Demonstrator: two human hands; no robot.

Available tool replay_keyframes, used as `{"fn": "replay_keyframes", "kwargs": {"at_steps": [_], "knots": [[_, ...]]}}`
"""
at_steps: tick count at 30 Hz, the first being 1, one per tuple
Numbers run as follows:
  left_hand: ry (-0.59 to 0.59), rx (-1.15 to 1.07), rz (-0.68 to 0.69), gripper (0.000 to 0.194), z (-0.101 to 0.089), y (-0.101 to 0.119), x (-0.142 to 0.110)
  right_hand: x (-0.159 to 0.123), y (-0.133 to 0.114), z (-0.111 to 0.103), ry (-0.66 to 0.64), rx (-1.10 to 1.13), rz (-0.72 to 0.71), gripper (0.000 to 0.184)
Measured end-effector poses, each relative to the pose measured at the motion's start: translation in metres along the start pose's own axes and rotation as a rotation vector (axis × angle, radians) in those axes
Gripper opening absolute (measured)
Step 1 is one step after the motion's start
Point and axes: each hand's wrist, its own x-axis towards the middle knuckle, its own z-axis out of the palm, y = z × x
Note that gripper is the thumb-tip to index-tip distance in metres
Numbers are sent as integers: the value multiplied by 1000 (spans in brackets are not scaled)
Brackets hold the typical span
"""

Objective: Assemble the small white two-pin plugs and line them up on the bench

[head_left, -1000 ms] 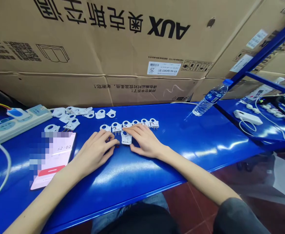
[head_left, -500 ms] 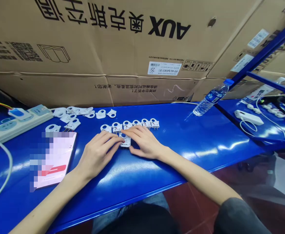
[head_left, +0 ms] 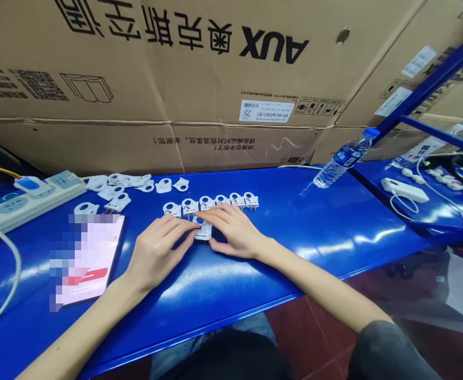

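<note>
A white plug with a ring-shaped handle (head_left: 205, 232) lies low on the blue table between my two hands. My left hand (head_left: 156, 248) reaches it from the left, thumb and fingertips closed at its near left side. From the right, my right hand (head_left: 235, 232) curls around it, index finger at the ring end and thumb by the right edge. Fingers partly cover this plug. Just beyond stands a row of several similar ring plugs (head_left: 189, 206), some with metal prongs showing.
More white ring pieces (head_left: 124, 180) are heaped at the back left, near a power strip (head_left: 25, 203). A phone (head_left: 92, 258) lies left of my left arm. A water bottle (head_left: 342, 158) stands at the right rear, before large cartons (head_left: 207, 95). A blue frame post (head_left: 425, 84) rises right.
My hands stay almost in place around the plug, with only a slight shift of the fingers. The number on the phone screen has changed from 2 to 3.
</note>
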Motion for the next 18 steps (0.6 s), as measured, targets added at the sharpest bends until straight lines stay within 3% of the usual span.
{"fn": "replay_keyframes", "kwargs": {"at_steps": [10, 14, 18], "knots": [[7, 40, -8, 12, -1, -2, -1, -1, 2, 3, 18, 16, 4, 54], [54, 86, 62, 12, -3, 1, 1, -1, 2, 3, 36, 33, 27, 57], [27, 170, 137, 13, -3, 4, 2, -1, 4, 4, 56, 40, 29, 58]]}}
